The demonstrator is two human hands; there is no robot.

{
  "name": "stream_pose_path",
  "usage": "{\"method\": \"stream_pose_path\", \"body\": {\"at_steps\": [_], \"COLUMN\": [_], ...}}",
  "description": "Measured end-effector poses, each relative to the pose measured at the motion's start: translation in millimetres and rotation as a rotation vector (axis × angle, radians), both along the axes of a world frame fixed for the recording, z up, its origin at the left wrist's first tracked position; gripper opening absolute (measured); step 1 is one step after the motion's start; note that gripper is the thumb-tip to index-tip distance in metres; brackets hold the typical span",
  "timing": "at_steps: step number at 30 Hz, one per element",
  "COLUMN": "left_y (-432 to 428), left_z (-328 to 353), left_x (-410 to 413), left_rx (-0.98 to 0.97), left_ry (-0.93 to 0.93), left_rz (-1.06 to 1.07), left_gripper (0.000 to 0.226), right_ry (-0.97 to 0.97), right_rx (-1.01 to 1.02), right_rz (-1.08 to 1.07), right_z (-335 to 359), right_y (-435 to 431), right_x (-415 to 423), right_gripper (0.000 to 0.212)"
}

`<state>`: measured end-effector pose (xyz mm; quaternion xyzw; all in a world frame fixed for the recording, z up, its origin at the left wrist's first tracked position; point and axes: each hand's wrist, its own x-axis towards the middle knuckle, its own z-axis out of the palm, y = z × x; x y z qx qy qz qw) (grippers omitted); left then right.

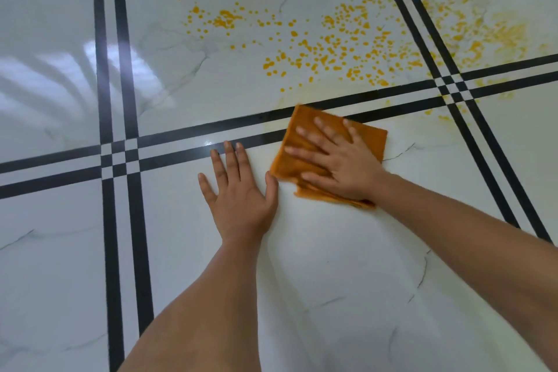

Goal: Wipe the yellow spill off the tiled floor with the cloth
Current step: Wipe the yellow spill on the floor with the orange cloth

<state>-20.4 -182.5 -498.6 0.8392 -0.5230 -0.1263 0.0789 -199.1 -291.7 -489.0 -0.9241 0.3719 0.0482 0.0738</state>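
A folded orange cloth [370, 136] lies flat on the white marble-look tiled floor [332, 266], partly across a black double line. My right hand [338, 160] presses on it with fingers spread and straight. My left hand [238, 190] rests flat on the bare tile just left of the cloth, thumb near the cloth's edge. The yellow spill [332, 48] is a wide scatter of droplets on the tile beyond the cloth, running from the middle to the far right, with paler yellow smears [498, 33] past the crossing lines.
Black double lines [187, 136] split the floor into large tiles and cross at the left [119, 157] and at the right [453, 87]. A bright window reflection [90, 69] shines on the left tile. A faint yellowish film lies just above the cloth.
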Motion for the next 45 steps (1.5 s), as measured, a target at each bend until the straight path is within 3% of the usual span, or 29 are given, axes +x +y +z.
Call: {"method": "stream_pose_path", "body": {"at_steps": [1,2,5,6,7,10,11,12,15,16,18,21,22,25,26,27,30,31,35,36,38,41,43,45], "left_y": [-0.5,-0.7,-0.3,-0.2,-0.2,-0.5,0.1,0.1,-0.1,-0.1,-0.5,0.5,0.9,0.4,0.8,0.9,0.2,-0.4,0.7,0.4,0.1,0.5,1.3,0.4], "left_z": [0.1,0.1,-0.4,-0.2,-0.4,-0.5,-0.4,-0.2,-0.5,0.0,0.5,1.5,1.5,0.7,0.9,1.5,2.8,3.2,0.8,0.7,0.7,2.5,1.8,0.8], "left_x": [0.0,0.5,0.5,0.0,0.6,0.5,0.2,0.8,0.5,0.2,0.8,0.5,0.5,1.1,1.0,0.9,1.0,0.1,1.3,1.0,1.1,-0.9,-0.4,-0.1], "left_rx": [-0.003,-0.002,0.003,0.002,0.002,0.001,-0.002,-0.004,-0.001,-0.003,0.006,0.014,0.013,0.006,0.001,0.0,0.004,0.002,-0.005,-0.006,-0.015,-0.024,-0.021,-0.022], "left_ry": [-0.001,0.001,0.004,0.001,-0.003,0.002,0.001,0.002,0.012,0.012,0.01,0.017,0.018,0.026,0.026,0.024,0.024,0.025,0.026,0.026,0.018,0.029,0.027,0.03], "left_rz": [0.001,0.004,0.002,0.0,0.001,-0.004,-0.004,-0.005,-0.002,0.0,0.001,-0.009,-0.01,-0.001,0.001,0.001,-0.01,-0.016,0.001,0.006,0.015,0.005,0.005,0.003], "left_gripper": [0.075,0.074,0.074,0.074,0.075,0.076,0.076,0.075,0.075,0.074,0.073,0.073,0.072,0.073,0.073,0.074,0.074,0.074,0.073,0.073,0.073,0.072,0.072,0.072], "right_ry": [0.012,0.026,-0.026,-0.024,-0.019,-0.004,0.014,0.029,-0.019,-0.033,-0.019,0.037,0.049,-0.017,-0.034,-0.035,0.011,0.036,-0.002,0.0,-0.01,0.003,0.025,-0.002], "right_rx": [0.012,-0.002,-0.006,0.0,-0.007,-0.028,-0.021,-0.02,-0.016,-0.001,-0.022,0.007,0.013,0.001,0.005,0.003,-0.018,0.002,0.011,0.016,0.0,-0.012,-0.02,-0.006], "right_rz": [0.077,0.016,-0.605,-0.649,-0.567,-0.043,0.002,-0.067,-0.62,-0.713,-0.597,-0.16,-0.171,-0.655,-0.722,-0.673,-0.173,-0.148,-0.693,-0.682,-0.416,-0.054,-0.162,-0.449], "right_z": [2.0,1.1,-1.2,1.3,1.7,-0.1,0.8,0.7,-1.9,-0.4,-2.3,2.9,3.0,-0.9,0.9,1.7,2.5,4.8,-1.1,0.7,0.6,3.5,0.2,-0.7], "right_y": [-4.3,-12.9,-22.7,-17.6,-9.3,10.3,6.0,-1.2,-7.7,-3.9,11.8,18.1,11.0,2.0,5.0,10.0,13.7,5.9,-19.0,-18.1,-11.3,-12.0,-28.9,-43.1], "right_x": [-10.7,-15.4,6.1,17.7,24.9,2.0,-9.0,-13.6,11.8,28.2,43.6,11.5,2.0,17.3,31.8,40.1,12.3,-2.0,30.1,50.9,71.9,38.2,27.7,46.8], "right_gripper": [0.061,0.062,0.058,0.057,0.058,0.062,0.062,0.062,0.059,0.058,0.059,0.061,0.061,0.06,0.059,0.059,0.063,0.065,0.058,0.057,0.058,0.06,0.06,0.057]}}
